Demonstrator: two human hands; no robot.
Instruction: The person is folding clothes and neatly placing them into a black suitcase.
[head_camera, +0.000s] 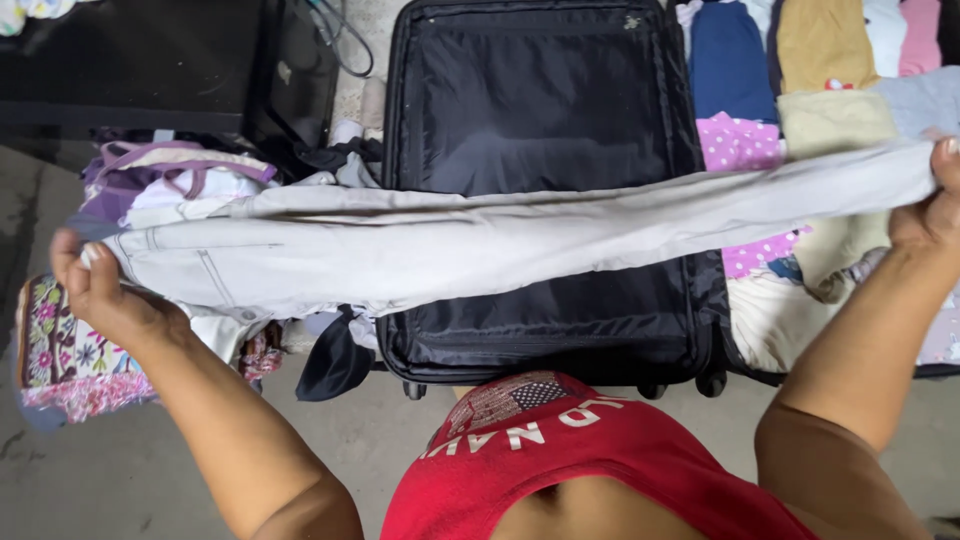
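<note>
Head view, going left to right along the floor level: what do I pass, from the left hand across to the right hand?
Left hand gripping the waist of the pale grey trousers → floral bag → pile of purple and white clothes → empty black suitcase half → folded clothes stacked in the other half → right hand holding the trouser hems.

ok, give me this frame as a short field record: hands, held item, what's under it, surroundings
left hand: grips the waistband end of the trousers
right hand: grips the leg end
held item: light grey trousers, stretched level between both hands
under it: open black suitcase, this half looks empty
right side: folded clothes packed in rows
left side: loose pile of garments, floral bag
floor: grey concrete
</note>
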